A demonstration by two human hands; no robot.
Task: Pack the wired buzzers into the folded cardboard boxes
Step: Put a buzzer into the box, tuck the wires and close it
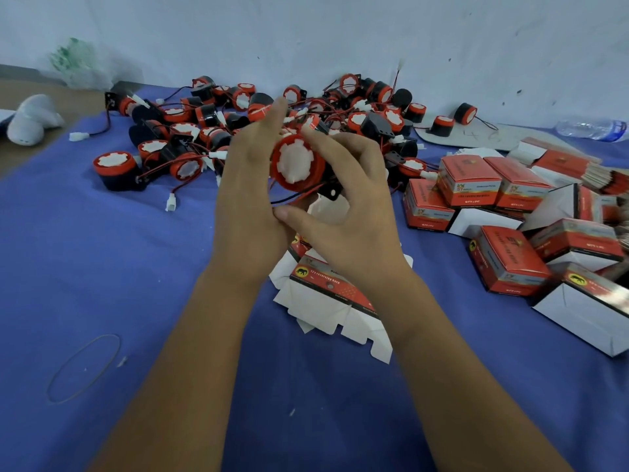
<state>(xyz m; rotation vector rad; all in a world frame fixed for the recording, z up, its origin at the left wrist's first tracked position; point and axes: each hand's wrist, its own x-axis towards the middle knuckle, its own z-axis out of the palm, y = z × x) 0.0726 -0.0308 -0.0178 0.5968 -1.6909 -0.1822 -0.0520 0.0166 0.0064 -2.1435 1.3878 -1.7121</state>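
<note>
I have both hands raised together over the middle of the counter (pixel 102 267), which is covered in blue cloth. My right hand (pixel 343 212) curls its fingers and thumb round one wired buzzer (pixel 294 161), whose red and white face is turned toward me. My left hand (pixel 250 185) lies against the buzzer's other side with its fingers nearly straight, steadying rather than gripping. The buzzer's red and black wires (pixel 292 198) trail beneath it, between my palms.

Directly under my wrists lies an unfolded box (pixel 326 301), its white flaps spread on the cloth. I judge I am at the gathering step: buzzer in hand, lead not yet tucked, nothing yet boxed.

The next move calls for coiling the wires tight against the body so they do not snag, then freeing one hand to lift and square up that box.

Beyond my fingers, the heap of loose buzzers (pixel 272 120) sprawls against the wall (pixel 306 35), its leads tangled. To my right, the closed boxes (pixel 483 192) are piled loosely. A rubber band (pixel 83 367) lies near left, and a water bottle (pixel 592 128) far right.
</note>
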